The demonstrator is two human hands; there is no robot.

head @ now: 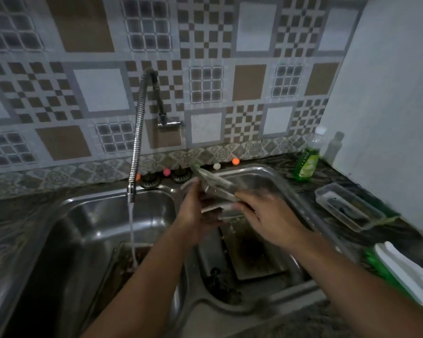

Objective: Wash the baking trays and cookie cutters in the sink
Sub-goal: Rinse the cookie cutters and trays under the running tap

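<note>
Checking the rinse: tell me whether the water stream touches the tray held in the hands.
Apart. The head view shows the water stream falling into the left basin, a clear gap left of the tray held over the right basin.

Both hands, left hand (193, 211) and right hand (269, 215), held a blurred metal piece (215, 189) above the sink (88, 215); the tap (137, 132) ran.

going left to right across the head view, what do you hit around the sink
water stream → left hand → right hand → green soap bottle → clear plastic tray
</note>
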